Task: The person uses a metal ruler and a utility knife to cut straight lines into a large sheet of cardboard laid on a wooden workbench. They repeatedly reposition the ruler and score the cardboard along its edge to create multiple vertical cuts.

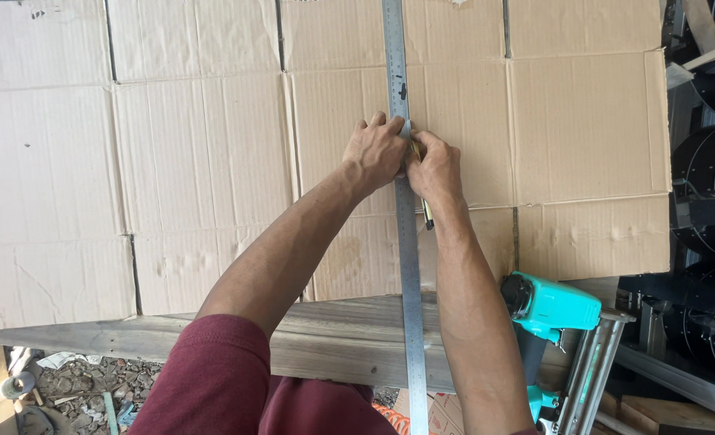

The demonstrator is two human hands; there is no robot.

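Count: 1 steel ruler point(407, 242), 1 pen point(424, 205), 1 flattened cardboard sheet point(212, 161) (creased into several panels), 1 teal nail gun point(547, 310), 2 of your hands in view.
Ruler: long, lies near-vertical in the head view, running from the top edge down across the cardboard, past the plank edge of the table point(333, 342) and overhanging twd you.
Left hand point(378, 151): grip not closed round anything; palm down, fingers curled, tips pressing on the ruler's left edge, approx mid-cardboard.
Right hand point(436, 167): grip shut on the pen, fingers bunched tight; the pen's upper end sits against the ruler's right edge, its dark lower end sticks out below the hand. Tip hidden by fingers, can't tell if it touches the cardboard.
Hands: touching each other, one on each side of the ruler.
Cardboard: covers most of the table, flat, flaps spread.
Nail gun: just right of your right forearm, at the table's near edge, well apart from the hands.
Sleeve: maroon point(212, 379), on your left upper arm.
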